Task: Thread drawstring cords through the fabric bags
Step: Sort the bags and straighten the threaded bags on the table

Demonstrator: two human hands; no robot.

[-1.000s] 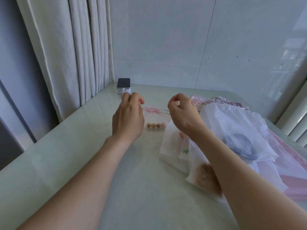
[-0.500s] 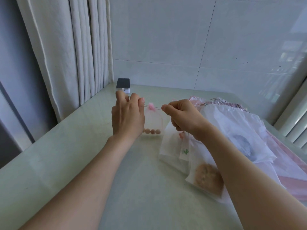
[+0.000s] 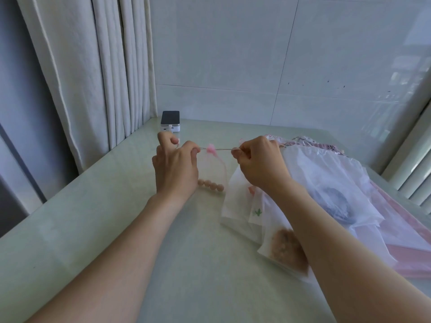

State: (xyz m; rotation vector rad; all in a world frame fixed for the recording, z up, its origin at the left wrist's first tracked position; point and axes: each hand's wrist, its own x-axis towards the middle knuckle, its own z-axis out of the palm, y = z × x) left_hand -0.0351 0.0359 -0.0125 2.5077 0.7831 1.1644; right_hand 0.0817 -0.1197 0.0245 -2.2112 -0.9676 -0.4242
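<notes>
You have one small sheer bag (image 3: 213,169) hanging in the air between your two hands, above the pale green table (image 3: 116,229), and five round tan beads (image 3: 211,184) lie in a row at its bottom. Its pink mouth is bunched up on one thin cord (image 3: 221,149) stretched level from hand to hand. Your left hand (image 3: 175,166) pinches the cord's left end between thumb and curled fingers. Your right hand (image 3: 258,164) pinches the right end the same way, fingers tucked in. To your right lies a pile of white and pink bags (image 3: 326,183); one carries a small green cactus print (image 3: 257,212). One white box with a dark top (image 3: 170,121) sits at the far edge.
</notes>
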